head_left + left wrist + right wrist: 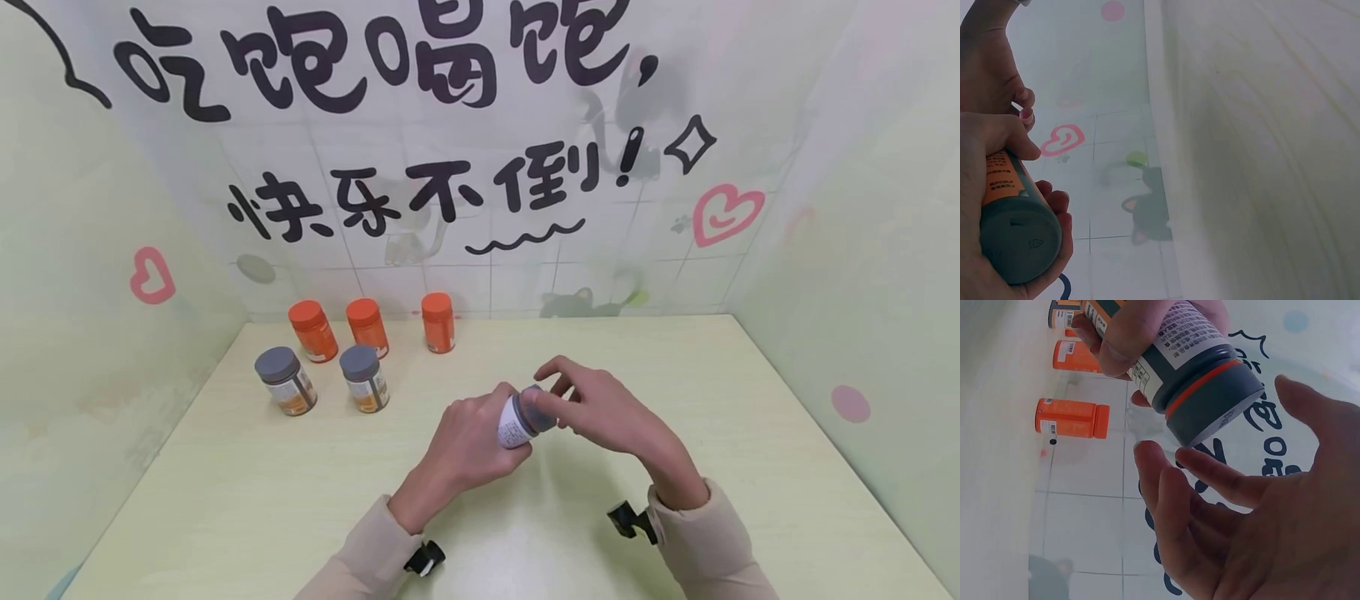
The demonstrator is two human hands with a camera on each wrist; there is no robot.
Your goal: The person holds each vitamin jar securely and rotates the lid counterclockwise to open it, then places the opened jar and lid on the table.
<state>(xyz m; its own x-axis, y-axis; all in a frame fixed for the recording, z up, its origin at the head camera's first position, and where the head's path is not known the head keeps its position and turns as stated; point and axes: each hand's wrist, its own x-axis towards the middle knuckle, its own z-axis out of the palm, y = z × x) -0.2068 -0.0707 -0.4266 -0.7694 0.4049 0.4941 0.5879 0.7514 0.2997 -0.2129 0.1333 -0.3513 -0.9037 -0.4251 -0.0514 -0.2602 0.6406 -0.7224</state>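
Observation:
My left hand (pixel 471 437) grips a tilted grey pill bottle (pixel 513 427) with a white and orange label above the table's middle. Its fingers wrap round the body, and the bottle's base (pixel 1021 240) shows in the left wrist view. The dark grey cap (pixel 1219 403) points toward my right hand (pixel 609 410), with a thin orange-red band beside it. In the right wrist view, the right fingers and thumb are spread around the cap, the thumb apart from it. One fingertip is very close to the cap's edge; whether it touches, I cannot tell.
Three orange bottles (pixel 438 323) stand in a back row at the left of the pale table (pixel 300 500). Two grey-capped bottles (pixel 365 379) stand in front of them. A printed wall sheet (pixel 487 275) closes off the back, with panels on both sides.

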